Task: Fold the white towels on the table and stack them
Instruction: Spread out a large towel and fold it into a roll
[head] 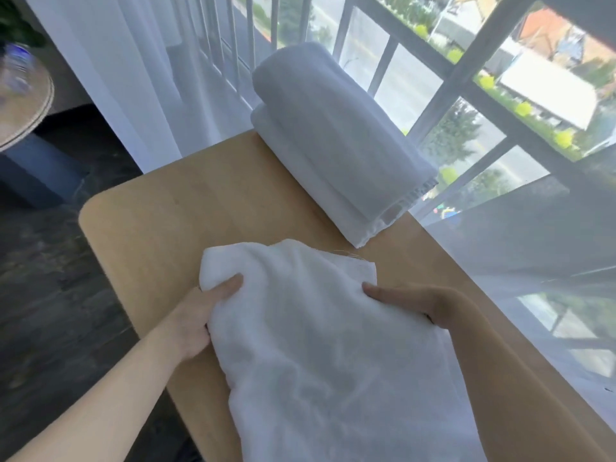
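Both hands (pixel 301 306) grip the loose towel (pixel 310 355) between them.

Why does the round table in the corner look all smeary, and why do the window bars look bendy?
In the head view, the round side table at the top left is smeared by motion blur; the wide-angle lens tilts and curves the window bars; daylight from the window leaves the folded towels greyish, while the towel both hands hold looks bright but soft.

Sheer white curtain (pixel 140 78) upper left; barred window (pixel 466 95) upper right; round side table (pixel 23 105) far left, blurred bottle (pixel 16 66) on it.
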A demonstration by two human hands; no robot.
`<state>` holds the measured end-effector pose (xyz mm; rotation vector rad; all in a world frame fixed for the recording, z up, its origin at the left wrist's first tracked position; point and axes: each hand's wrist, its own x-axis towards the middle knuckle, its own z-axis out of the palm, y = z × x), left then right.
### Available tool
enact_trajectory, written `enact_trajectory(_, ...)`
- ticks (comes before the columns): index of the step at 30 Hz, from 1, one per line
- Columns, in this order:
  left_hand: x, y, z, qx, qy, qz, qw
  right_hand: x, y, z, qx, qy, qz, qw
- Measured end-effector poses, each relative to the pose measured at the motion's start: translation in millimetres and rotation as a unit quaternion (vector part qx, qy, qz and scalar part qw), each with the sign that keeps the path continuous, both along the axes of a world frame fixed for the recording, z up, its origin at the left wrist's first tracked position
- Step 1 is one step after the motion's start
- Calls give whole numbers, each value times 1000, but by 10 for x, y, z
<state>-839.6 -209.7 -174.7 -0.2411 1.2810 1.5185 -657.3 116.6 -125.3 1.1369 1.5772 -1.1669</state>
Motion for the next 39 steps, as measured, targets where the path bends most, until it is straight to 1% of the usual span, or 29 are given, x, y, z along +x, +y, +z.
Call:
enact_trajectory(2, -18, -139, -23, 26, -27, 3, 999, -6, -75, 32, -94, -4, -38, 995)
enact_trajectory(5, -36, -533, -72, 51, -56, 57, 996, 20, -110, 3, -154, 16, -79, 985)
enact_trajectory(7, -37, -794, -90, 50, -65, 106, 991, 33, -141, -27, -168, -5, -73, 983)
enact_trajectory(9, -21, -941, -76, 63, -76, 122, 988, 8, -267, -25, -162, -42, -17, 986)
enact_trajectory(10, -20, -961, -59, 69, -80, 119, 987, -22, -347, -33, -141, -49, 2, 989)
enact_trajectory(12, -32, -941, -29, 73, -78, 110, 988, -77, -475, -62, -91, -31, 4, 995)
enact_trajectory(13, -48, -918, -2, 74, -74, 108, 989, -110, -514, -69, -95, -20, -3, 995)
enact_trajectory(14, -64, -900, 27, 75, -70, 108, 989, -144, -542, -54, -121, -5, -8, 993)
enact_trajectory(16, -95, -919, 55, 85, -65, 110, 988, -193, -543, 22, -167, 50, -15, 985)
enact_trajectory(17, -108, -951, 49, 94, -64, 115, 987, -215, -513, 62, -175, 88, -24, 980)
enact_trajectory(19, -133, -1033, 33, 109, -64, 127, 984, -264, -425, 151, -179, 193, -71, 962)
enact_trajectory(21, -153, -1087, 11, 120, -63, 143, 980, -347, -325, 229, -179, 324, -126, 920)
enact_trajectory(22, -167, -1093, 9, 116, -57, 153, 980, -412, -303, 257, -180, 374, -149, 898)
enact_trajectory(23, -187, -1089, 5, 99, -40, 163, 981, -495, -302, 260, -170, 402, -173, 883)
enact_trajectory(24, -205, -1071, 3, 65, -13, 171, 983, -595, -329, 236, -138, 417, -193, 878)
enact_trajectory(26, -225, -1017, -7, -31, 56, 188, 980, -808, -450, 98, -8, 409, -188, 893)
enact_trajectory(28, -221, -940, -24, -108, 104, 225, 963, -977, -619, -82, 116, 363, -135, 915)
enact_trajectory(30, -241, -858, -36, -146, 155, 251, 944, -1123, -783, -218, 209, 303, -62, 928)
enact_trajectory(31, -262, -823, -37, -160, 177, 260, 936, -1194, -841, -263, 254, 269, -36, 928)
enact_trajectory(33, -317, -783, -15, -167, 209, 270, 925, -1324, -889, -289, 322, 238, -6, 916)
enact_trajectory(34, -338, -787, 5, -157, 218, 269, 925, -1379, -893, -273, 332, 251, 1, 909)
enact_trajectory(36, -370, -845, 28, -98, 221, 265, 933, -1440, -873, -214, 323, 324, -10, 889)
enact_trajectory(37, -386, -881, 29, -68, 217, 268, 936, -1440, -858, -198, 325, 364, -20, 872)
enact_trajectory(38, -401, -916, 14, -62, 219, 274, 934, -1430, -856, -192, 339, 398, -28, 852)
enact_trajectory(39, -422, -949, -17, -86, 229, 280, 928, -1422, -863, -205, 367, 422, -27, 829)
